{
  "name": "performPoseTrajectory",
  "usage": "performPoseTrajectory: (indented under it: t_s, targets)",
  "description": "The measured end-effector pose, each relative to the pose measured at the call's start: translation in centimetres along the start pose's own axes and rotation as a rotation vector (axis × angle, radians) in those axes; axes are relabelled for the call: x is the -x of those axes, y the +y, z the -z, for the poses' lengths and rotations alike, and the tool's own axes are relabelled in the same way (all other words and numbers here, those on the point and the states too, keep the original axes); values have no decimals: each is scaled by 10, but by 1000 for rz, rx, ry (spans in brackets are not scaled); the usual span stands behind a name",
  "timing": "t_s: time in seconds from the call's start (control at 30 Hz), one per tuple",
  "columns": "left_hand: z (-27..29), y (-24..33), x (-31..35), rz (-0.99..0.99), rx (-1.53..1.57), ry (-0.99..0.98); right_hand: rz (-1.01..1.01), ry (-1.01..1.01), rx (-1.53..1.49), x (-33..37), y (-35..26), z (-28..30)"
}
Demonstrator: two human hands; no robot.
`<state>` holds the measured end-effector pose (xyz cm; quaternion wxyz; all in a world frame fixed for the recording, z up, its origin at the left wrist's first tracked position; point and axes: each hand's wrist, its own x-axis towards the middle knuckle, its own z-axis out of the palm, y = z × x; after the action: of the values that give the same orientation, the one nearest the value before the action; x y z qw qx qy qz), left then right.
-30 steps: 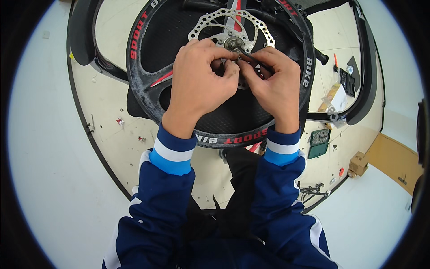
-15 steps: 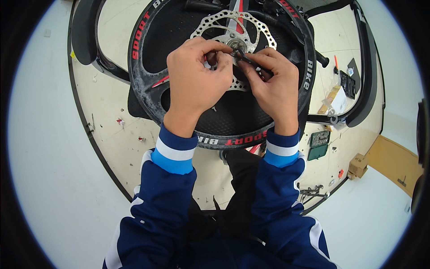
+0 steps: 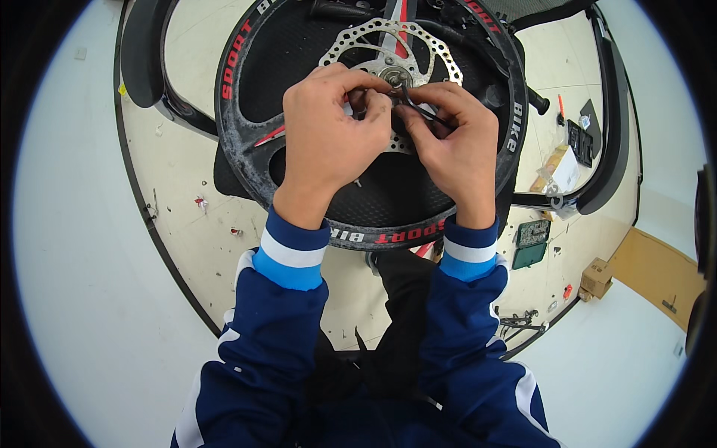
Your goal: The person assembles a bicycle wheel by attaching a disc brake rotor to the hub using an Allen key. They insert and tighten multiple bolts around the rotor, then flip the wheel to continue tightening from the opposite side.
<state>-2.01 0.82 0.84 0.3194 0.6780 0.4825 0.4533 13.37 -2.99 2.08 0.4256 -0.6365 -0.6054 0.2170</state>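
- Cream tiled floor [image 3: 187, 272], evenly lit.
- Smooth white wall [image 3: 82, 261] beyond the floor's left edge, thin black skirting strip [image 3: 157, 233] between.
- Flat tan door [image 3: 646, 270] with dark handle [image 3: 670, 305] beyond the floor's right edge.
- Black chair [image 3: 140, 60] with curved armrests [image 3: 614, 142].

Wheel rim [image 3: 233, 133], left: bold red lettering [image 3: 237, 60] reading upward
Rim, upper left: white lettering [image 3: 264, 6], cut by the view's edge
Rim, upper right: red lettering again
Rim, right: white lettering reading downward
Rim, bottom: one white and one red word, upside down
Cardboard box [image 3: 597, 277]: dark marks, too small to read
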Motion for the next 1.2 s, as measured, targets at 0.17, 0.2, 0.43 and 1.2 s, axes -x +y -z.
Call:
performPoseTrajectory:
  t_s: [0.17,0.2,0.43,1.2]
  targets:
    - [1,1,-1,17,26,27,-61,-10,6,0,0,2]
    - [1,1,-1,19,24,25,-51,-12,9,0,1,2]
    - [1,0,-1,34,27,14,-42,-23,-3,0,-2,3]
    - [0,0,-1,39,51,23,51,-9,88,1,-2,-3]
